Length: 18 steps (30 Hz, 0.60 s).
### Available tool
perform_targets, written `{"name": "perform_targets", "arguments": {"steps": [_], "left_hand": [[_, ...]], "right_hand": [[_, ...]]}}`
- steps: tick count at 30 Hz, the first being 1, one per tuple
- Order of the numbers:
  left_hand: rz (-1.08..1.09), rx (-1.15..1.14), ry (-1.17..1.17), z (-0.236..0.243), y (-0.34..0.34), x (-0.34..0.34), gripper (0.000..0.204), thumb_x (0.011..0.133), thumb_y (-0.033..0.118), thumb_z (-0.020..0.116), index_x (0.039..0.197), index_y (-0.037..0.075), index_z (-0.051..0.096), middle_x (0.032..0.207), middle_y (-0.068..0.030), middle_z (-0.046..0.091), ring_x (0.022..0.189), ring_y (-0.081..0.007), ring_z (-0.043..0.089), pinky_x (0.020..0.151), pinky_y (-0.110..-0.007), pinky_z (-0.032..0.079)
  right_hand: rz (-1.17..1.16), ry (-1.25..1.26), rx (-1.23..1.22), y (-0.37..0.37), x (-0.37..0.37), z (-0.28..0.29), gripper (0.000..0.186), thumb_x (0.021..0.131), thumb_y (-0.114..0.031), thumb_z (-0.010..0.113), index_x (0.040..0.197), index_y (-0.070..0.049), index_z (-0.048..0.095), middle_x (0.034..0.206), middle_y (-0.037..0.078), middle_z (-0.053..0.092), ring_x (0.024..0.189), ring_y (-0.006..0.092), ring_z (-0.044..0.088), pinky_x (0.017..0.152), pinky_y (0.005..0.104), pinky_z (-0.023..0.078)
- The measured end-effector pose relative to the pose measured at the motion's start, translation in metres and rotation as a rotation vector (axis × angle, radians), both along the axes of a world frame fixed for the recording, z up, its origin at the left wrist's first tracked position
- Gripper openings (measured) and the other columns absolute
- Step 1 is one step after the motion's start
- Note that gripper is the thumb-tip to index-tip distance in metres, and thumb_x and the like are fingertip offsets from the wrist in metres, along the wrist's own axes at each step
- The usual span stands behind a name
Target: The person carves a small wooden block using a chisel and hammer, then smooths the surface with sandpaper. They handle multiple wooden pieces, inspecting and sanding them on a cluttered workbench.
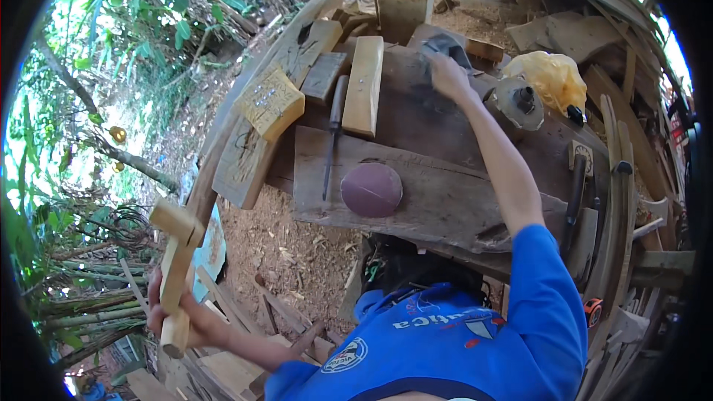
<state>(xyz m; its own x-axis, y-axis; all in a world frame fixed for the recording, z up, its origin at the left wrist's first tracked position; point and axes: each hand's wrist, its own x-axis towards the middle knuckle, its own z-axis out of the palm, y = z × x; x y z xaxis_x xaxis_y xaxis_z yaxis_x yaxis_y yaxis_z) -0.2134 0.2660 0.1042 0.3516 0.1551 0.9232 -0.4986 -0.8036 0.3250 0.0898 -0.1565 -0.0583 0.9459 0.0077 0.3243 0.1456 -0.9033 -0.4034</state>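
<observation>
1. The left hand [174,319], at the lower left of the frame, is clamped around the lower end of a pale wooden piece [175,263]. The piece stands nearly upright, with a short block crossing its top.
2. The right hand [448,74], at the upper centre, reaches far forward. Its fingers are closed on a grey cloth [445,46] lying on the dark plank.
3. Below that arm lies a wide, weathered board [438,208] across the middle of the frame. A round reddish-purple sanding disc [371,189] rests flat on it.
4. Just left of the disc, a thin dark-handled metal tool [332,137] lies lengthwise, its tip on the board.
5. Beside the tool, a light rectangular wooden block [364,85] lies on the bench.
6. Right of the reaching arm sit a round grey power tool [516,104] and a crumpled yellow plastic bag [553,78], touching each other.
7. Sawdust and wood chips [290,252] cover the ground at lower centre.
</observation>
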Motion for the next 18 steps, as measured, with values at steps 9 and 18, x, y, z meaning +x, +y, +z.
{"name": "perform_targets", "arguments": {"steps": [9, 18], "left_hand": [[0.217, -0.225, 0.335, -0.051, 0.049, -0.045, 0.026, 0.077, -0.002, 0.063, 0.089, 0.005, 0.041, 0.102, -0.0216, 0.056, 0.092, -0.0287, 0.055, 0.079, -0.039, 0.047], [-0.255, 0.215, 0.277, -0.023, 0.019, 0.04, 0.032, 0.072, 0.01, 0.069, 0.092, 0.007, 0.044, 0.089, -0.0173, 0.063, 0.083, -0.0323, 0.058, 0.076, -0.044, 0.047]], "right_hand": [[0.598, -0.146, -0.277, 0.062, -0.046, 0.016, 0.031, 0.07, -0.007, 0.054, 0.101, -0.01, 0.059, 0.094, 0.014, 0.06, 0.087, 0.0289, 0.058, 0.075, 0.0428, 0.046], [0.394, -0.487, -0.031, 0.084, -0.028, 0.048, 0.017, 0.072, -0.009, 0.058, 0.088, -0.004, 0.056, 0.084, 0.017, 0.055, 0.083, 0.0348, 0.056, 0.073, 0.042, 0.044]]}}
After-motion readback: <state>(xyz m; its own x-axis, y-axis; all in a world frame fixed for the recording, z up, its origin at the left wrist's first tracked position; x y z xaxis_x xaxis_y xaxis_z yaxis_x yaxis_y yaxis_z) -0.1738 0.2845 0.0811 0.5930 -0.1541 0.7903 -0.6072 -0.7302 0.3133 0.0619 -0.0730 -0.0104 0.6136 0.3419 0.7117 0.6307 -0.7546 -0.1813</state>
